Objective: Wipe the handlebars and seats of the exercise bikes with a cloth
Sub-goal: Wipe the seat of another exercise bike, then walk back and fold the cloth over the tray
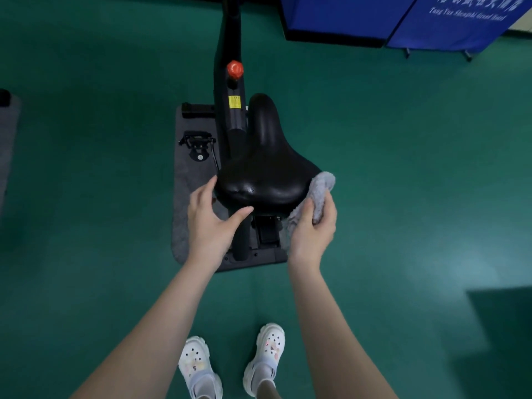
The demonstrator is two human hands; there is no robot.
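**Listener:** What is in front of you?

**Me:** I look straight down at a black exercise-bike saddle, glossy, its narrow nose pointing away from me and its wide rear nearest me; the bike stands on a grey floor mat laid on a green floor; an orange-red knob sits on the frame beyond the saddle's nose, with a yellow label just below it; a black pedal hangs over the mat's left edge.

**Listener:** And your hands?

**Me:** My left hand is loose and empty, fingers spread, cupping the saddle's rear left edge; the thumb reaches under the rear rim, and I cannot tell whether the fingertips press the leather. My right hand is closed around a fluffy grey cloth; the cloth bunches up out of my grip and lies against the saddle's rear right edge.

**Listener:** Anything else nearby?

**Me:** My two white clogs stand on the green floor behind the mat's near edge; a blue screen panel with white lettering stands at the far right.
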